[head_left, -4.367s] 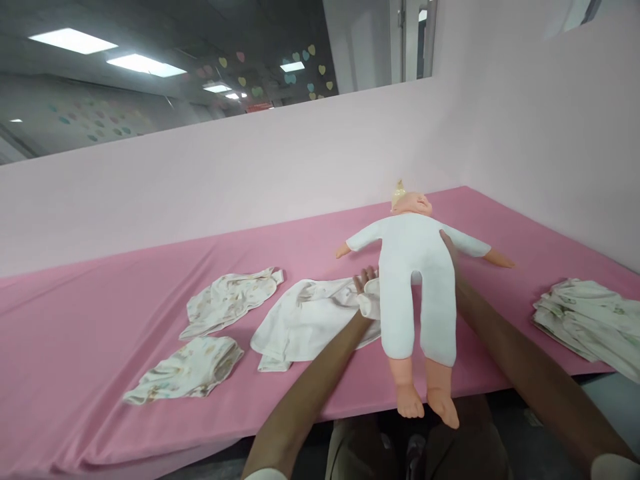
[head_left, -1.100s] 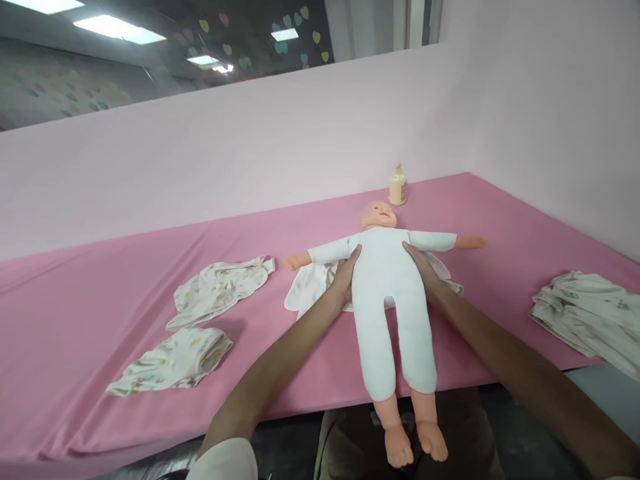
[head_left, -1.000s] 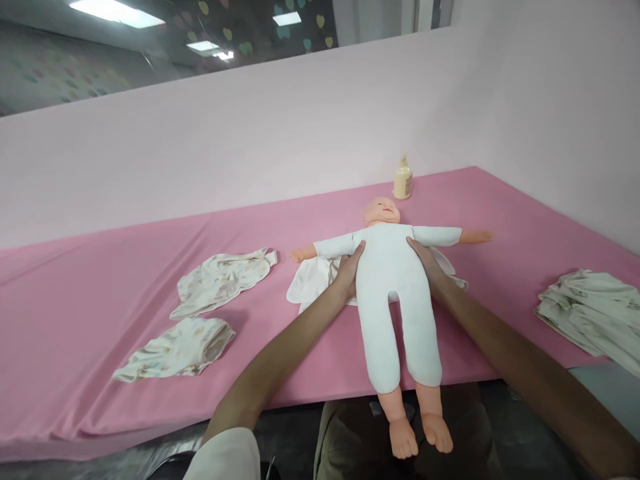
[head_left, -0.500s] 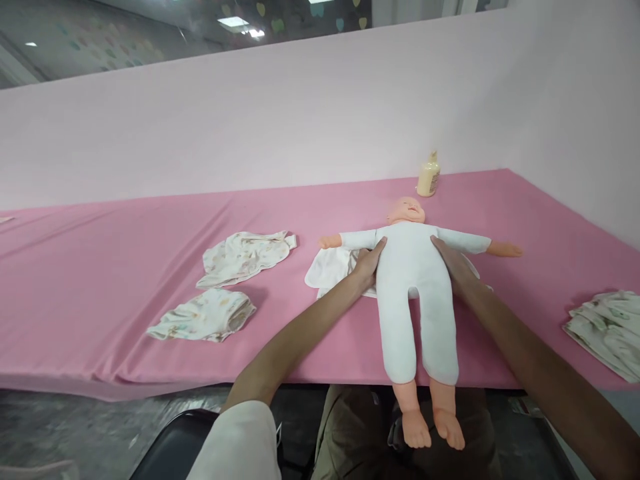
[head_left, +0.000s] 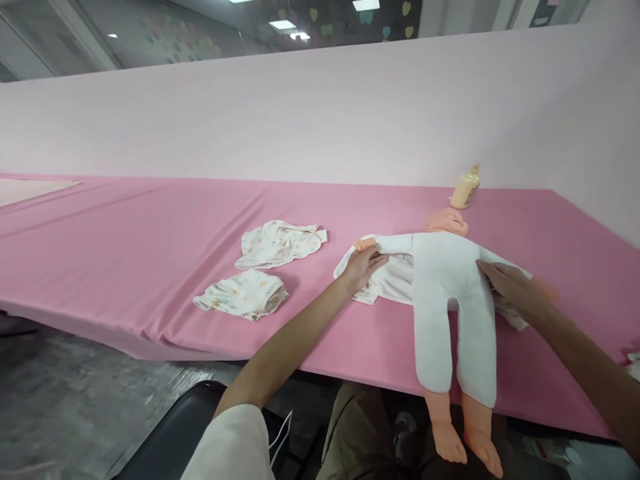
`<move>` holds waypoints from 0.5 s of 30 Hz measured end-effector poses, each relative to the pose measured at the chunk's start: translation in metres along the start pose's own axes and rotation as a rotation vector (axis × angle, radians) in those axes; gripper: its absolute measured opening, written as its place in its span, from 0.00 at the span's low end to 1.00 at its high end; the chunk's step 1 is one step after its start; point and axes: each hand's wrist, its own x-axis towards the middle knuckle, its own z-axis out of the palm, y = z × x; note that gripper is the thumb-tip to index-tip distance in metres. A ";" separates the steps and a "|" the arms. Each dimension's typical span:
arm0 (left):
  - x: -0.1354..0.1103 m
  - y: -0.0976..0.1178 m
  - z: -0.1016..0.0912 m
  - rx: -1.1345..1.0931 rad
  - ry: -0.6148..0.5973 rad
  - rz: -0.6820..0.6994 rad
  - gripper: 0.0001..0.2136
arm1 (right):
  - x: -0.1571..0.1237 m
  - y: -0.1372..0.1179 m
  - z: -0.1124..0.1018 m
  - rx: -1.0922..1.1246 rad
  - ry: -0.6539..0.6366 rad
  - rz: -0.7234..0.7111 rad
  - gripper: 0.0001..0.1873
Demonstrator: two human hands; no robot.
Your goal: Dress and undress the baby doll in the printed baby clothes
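Note:
A baby doll [head_left: 445, 280] with a white cloth body lies on its back on the pink-covered table, its bare feet hanging past the front edge. Under its torso and arms is a spread white baby garment [head_left: 397, 283], mostly hidden by the doll. My left hand [head_left: 363, 267] closes at the doll's wrist on the left side, thumb and fingers around the sleeve end above the garment. On the other side, my right hand [head_left: 513, 287] rests against the doll's side below its arm, fingers stretched out. The doll's hand on that side is blurred.
Two folded printed baby clothes, an upper one [head_left: 280, 243] and a lower one [head_left: 245, 295], lie left of the doll. A cream pump bottle [head_left: 466, 188] stands by the back wall. More folded cloth [head_left: 634, 367] shows at the right edge. A black chair [head_left: 175, 433] is below the table.
My left hand has moved from the doll's side out to its wrist. My right hand remains near the doll's side, its fingers now flatter. The view has turned left.

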 end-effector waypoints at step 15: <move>0.033 0.021 -0.045 1.218 0.108 0.524 0.15 | 0.079 -0.146 0.079 -0.209 -0.269 -0.944 0.24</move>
